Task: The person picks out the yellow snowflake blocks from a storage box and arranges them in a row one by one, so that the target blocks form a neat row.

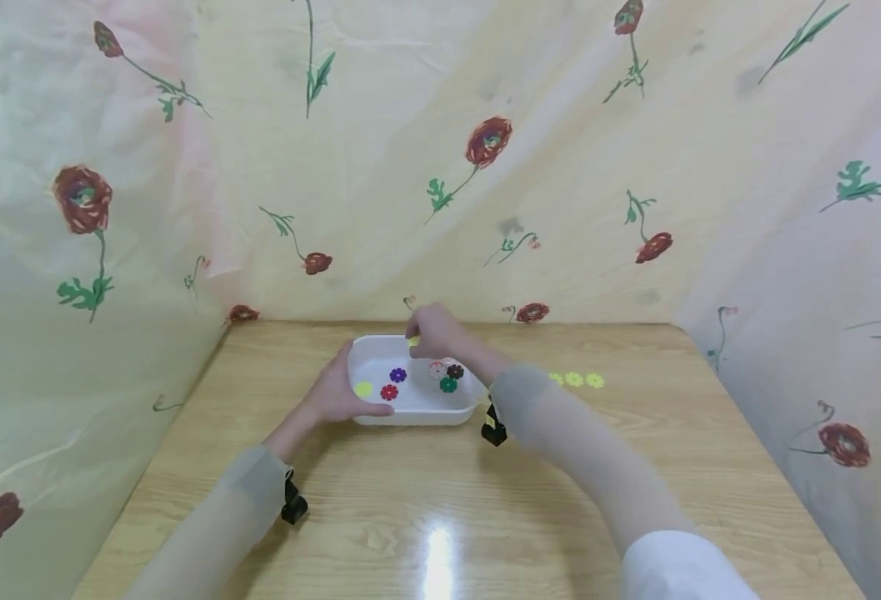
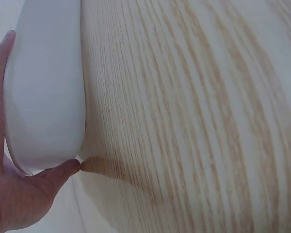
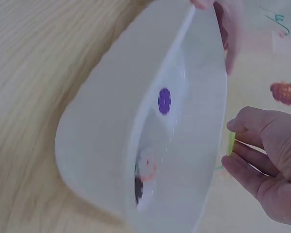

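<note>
A white plastic tub sits on the table. At its left end my left hand grips it, the thumb lying along the front wall and the fingers around the end. Over the tub's back rim, my right hand pinches a yellow-green flower-shaped disc between thumb and fingertips. Inside the tub lie a yellow disc, a red disc, a purple disc, a pale pinkish disc, a dark disc and a green disc.
Right of the tub, yellow flower-shaped discs lie in a row on the wooden table, partly behind my right forearm. A flower-printed cloth hangs behind the table and on both sides.
</note>
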